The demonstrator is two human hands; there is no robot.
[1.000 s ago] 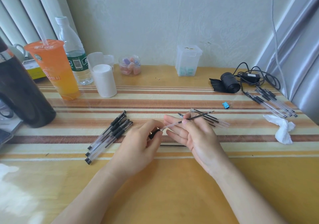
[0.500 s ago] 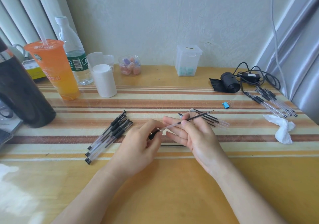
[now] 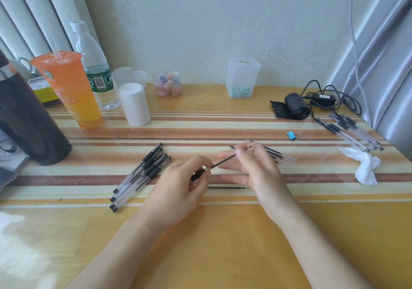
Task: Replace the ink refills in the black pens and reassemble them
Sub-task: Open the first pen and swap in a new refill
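My left hand [image 3: 178, 188] grips the black grip section of a pen [image 3: 198, 175] just above the table. My right hand [image 3: 254, 170] pinches a thin black ink refill [image 3: 223, 161] between thumb and forefinger, its other fingers stretched out. The refill's near end meets the black section in my left hand. Another refill [image 3: 227, 187] lies flat on the table under my hands. Several loose refills [image 3: 281, 157] lie behind my right hand, partly hidden by it. Several assembled black pens [image 3: 142, 175] lie to the left of my left hand.
More pens [image 3: 352, 132] lie at the far right near a crumpled tissue [image 3: 365, 168] and a blue binder clip [image 3: 291, 135]. An orange drink cup [image 3: 69, 92], water bottle [image 3: 93, 65], white cylinder [image 3: 133, 104] and dark flask [image 3: 29, 119] stand at the back left. A clear box [image 3: 243, 78] and black roll [image 3: 296, 109] stand further back.
The refill has slid left toward the black section in my left hand; its clear part no longer shows between my hands. My right hand has shifted slightly left along it.
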